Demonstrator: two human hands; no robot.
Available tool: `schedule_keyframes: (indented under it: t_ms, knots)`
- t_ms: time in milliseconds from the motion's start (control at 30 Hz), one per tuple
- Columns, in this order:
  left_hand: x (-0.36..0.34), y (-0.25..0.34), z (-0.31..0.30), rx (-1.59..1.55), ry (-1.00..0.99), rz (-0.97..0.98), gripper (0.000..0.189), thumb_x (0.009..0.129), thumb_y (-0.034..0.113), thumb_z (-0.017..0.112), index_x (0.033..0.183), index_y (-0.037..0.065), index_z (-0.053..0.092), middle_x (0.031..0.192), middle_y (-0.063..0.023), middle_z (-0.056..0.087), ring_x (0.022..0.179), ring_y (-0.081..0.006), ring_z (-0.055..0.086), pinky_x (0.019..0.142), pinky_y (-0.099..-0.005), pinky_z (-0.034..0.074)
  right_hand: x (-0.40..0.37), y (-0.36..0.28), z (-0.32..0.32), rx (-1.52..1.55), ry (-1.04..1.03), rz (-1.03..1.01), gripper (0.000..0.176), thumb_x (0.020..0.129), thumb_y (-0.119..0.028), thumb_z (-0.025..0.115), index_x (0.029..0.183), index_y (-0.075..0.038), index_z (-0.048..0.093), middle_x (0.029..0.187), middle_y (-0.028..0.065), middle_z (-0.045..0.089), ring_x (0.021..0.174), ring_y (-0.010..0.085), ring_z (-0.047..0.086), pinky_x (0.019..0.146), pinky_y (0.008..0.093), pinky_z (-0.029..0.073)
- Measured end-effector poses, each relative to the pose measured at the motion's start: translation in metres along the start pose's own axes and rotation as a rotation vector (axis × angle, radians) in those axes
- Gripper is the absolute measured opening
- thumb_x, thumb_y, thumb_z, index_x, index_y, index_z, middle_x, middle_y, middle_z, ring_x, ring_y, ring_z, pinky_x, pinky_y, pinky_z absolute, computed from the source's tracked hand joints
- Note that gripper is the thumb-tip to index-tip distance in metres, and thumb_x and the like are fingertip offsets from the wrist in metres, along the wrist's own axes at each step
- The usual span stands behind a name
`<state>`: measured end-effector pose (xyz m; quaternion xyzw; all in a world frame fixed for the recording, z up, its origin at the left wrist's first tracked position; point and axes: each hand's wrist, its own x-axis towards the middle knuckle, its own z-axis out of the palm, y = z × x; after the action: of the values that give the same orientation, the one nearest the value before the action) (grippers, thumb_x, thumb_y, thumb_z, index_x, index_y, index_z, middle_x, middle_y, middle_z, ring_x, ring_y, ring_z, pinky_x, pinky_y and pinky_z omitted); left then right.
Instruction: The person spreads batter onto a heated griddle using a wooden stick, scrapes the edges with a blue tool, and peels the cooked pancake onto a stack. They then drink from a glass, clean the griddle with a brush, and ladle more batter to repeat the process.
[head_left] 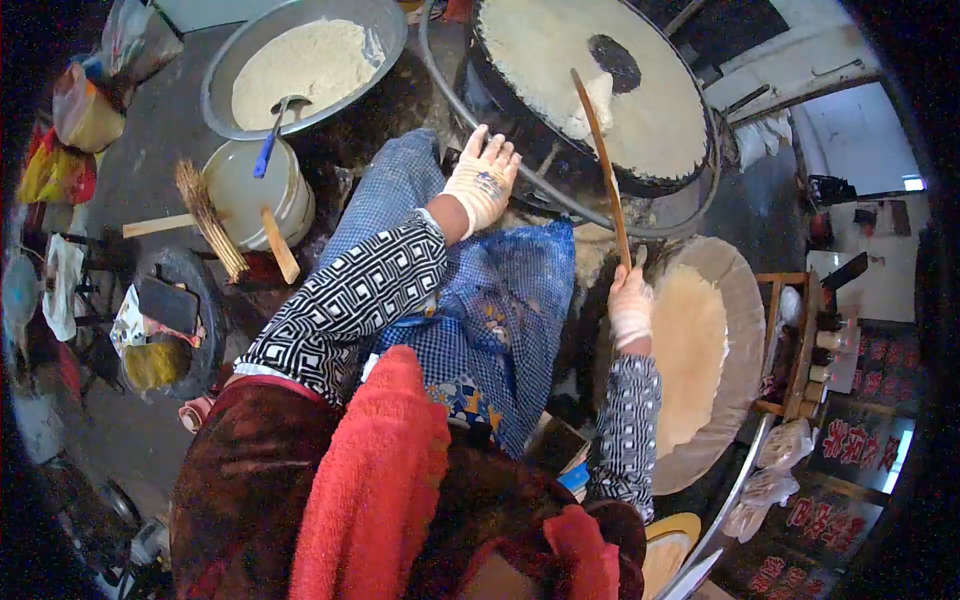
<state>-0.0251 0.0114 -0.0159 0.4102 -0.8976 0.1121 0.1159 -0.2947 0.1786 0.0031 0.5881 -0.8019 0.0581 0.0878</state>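
My right hand, in a pale glove, is closed round the lower end of a long wooden stick. The stick's far end reaches over a round griddle coated with a pale layer of batter. Against the stick lies a whitish lump of batter, and a dark bare patch shows near the griddle's middle. My left hand, gloved with bare fingertips, is open over my knee, close to the metal ring around the griddle. Beside my right hand, a thin round flatbread lies on a round covered surface.
At upper left, a large metal basin holds pale batter and a blue-handled ladle. Below it stands a white bucket with a straw brush across its rim. Bagged goods sit at the right.
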Motion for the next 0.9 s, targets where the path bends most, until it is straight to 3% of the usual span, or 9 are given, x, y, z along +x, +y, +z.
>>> schedule_keyframes:
  t_ms: [167, 367, 500, 533, 567, 633, 733, 833, 900]
  knots:
    - [-0.001, -0.029, -0.014, 0.045, -0.114, 0.02, 0.044, 0.087, 0.021, 0.048, 0.127, 0.003, 0.05, 0.137, -0.0132, 0.048, 0.133, -0.0275, 0.037, 0.114, -0.0532, 0.013, 0.066, 0.0, 0.022, 0.018, 0.011, -0.039, 0.028, 0.094, -0.033, 0.047, 0.09, -0.006, 0.051, 0.071, 0.0235, 0.062, 0.066, 0.0439, 0.06, 0.062, 0.0556, 0.047]
    - [0.0, -0.058, -0.005, 0.028, -0.06, 0.003, 0.046, 0.083, 0.021, 0.052, 0.126, 0.004, 0.051, 0.136, -0.0122, 0.049, 0.132, -0.0276, 0.038, 0.113, -0.0538, 0.013, 0.111, -0.023, -0.003, 0.01, -0.061, 0.035, 0.032, 0.094, -0.034, 0.048, 0.084, -0.004, 0.056, 0.075, 0.0254, 0.063, 0.074, 0.0441, 0.061, 0.068, 0.0554, 0.047]
    - [0.006, -0.074, -0.002, -0.053, -0.056, -0.068, 0.049, 0.078, 0.02, 0.06, 0.124, 0.005, 0.053, 0.132, -0.0115, 0.051, 0.13, -0.0273, 0.04, 0.112, -0.0557, 0.014, 0.086, -0.01, 0.004, 0.065, -0.113, -0.106, 0.031, 0.094, -0.034, 0.045, 0.088, -0.006, 0.056, 0.069, 0.0238, 0.062, 0.066, 0.0431, 0.06, 0.062, 0.0543, 0.047]
    - [0.006, -0.079, -0.001, -0.053, -0.052, -0.074, 0.049, 0.078, 0.02, 0.06, 0.124, 0.006, 0.054, 0.132, -0.0113, 0.051, 0.13, -0.0273, 0.04, 0.112, -0.0557, 0.014, 0.084, 0.003, 0.021, 0.015, 0.072, -0.158, 0.029, 0.093, -0.033, 0.049, 0.088, -0.006, 0.057, 0.069, 0.0242, 0.062, 0.063, 0.0433, 0.06, 0.058, 0.0537, 0.047]
    - [0.009, -0.084, -0.003, -0.051, -0.043, -0.078, 0.049, 0.077, 0.02, 0.061, 0.123, 0.006, 0.054, 0.131, -0.0112, 0.051, 0.129, -0.0274, 0.04, 0.112, -0.0557, 0.014, 0.093, 0.008, 0.014, 0.033, -0.08, -0.024, 0.027, 0.092, -0.031, 0.05, 0.086, -0.006, 0.056, 0.068, 0.0235, 0.062, 0.061, 0.0432, 0.06, 0.053, 0.053, 0.046]
    - [0.01, -0.092, -0.004, -0.066, -0.064, -0.103, 0.049, 0.078, 0.02, 0.061, 0.124, 0.006, 0.054, 0.133, -0.0106, 0.05, 0.13, -0.0275, 0.039, 0.112, -0.0556, 0.014, 0.11, 0.018, 0.013, -0.025, -0.021, 0.0, 0.028, 0.092, -0.032, 0.05, 0.085, -0.006, 0.055, 0.066, 0.0237, 0.061, 0.059, 0.0431, 0.059, 0.053, 0.0531, 0.046]
    - [0.018, -0.113, 0.003, -0.023, -0.072, -0.137, 0.049, 0.078, 0.021, 0.061, 0.124, 0.007, 0.053, 0.134, -0.0103, 0.049, 0.131, -0.0273, 0.039, 0.112, -0.0562, 0.013, 0.107, 0.0, -0.002, 0.056, 0.019, -0.126, 0.027, 0.092, -0.031, 0.051, 0.082, -0.006, 0.054, 0.061, 0.0235, 0.058, 0.056, 0.043, 0.058, 0.05, 0.0523, 0.046]
    - [0.019, -0.125, 0.008, -0.001, -0.123, -0.204, 0.046, 0.083, 0.018, 0.052, 0.128, 0.009, 0.052, 0.137, -0.0077, 0.048, 0.133, -0.0262, 0.038, 0.112, -0.0571, 0.012, 0.075, -0.018, -0.005, 0.074, 0.075, -0.35, 0.025, 0.092, -0.028, 0.052, 0.08, -0.005, 0.053, 0.058, 0.0233, 0.056, 0.053, 0.0427, 0.057, 0.048, 0.0508, 0.046]
    - [0.027, -0.134, 0.005, -0.01, -0.156, -0.26, 0.046, 0.084, 0.016, 0.049, 0.13, 0.01, 0.051, 0.139, -0.0062, 0.046, 0.134, -0.0255, 0.036, 0.112, -0.0571, 0.011, 0.072, -0.006, 0.004, 0.045, -0.026, -0.296, 0.027, 0.093, -0.028, 0.051, 0.079, -0.005, 0.053, 0.059, 0.0231, 0.057, 0.052, 0.0428, 0.056, 0.048, 0.0507, 0.046]
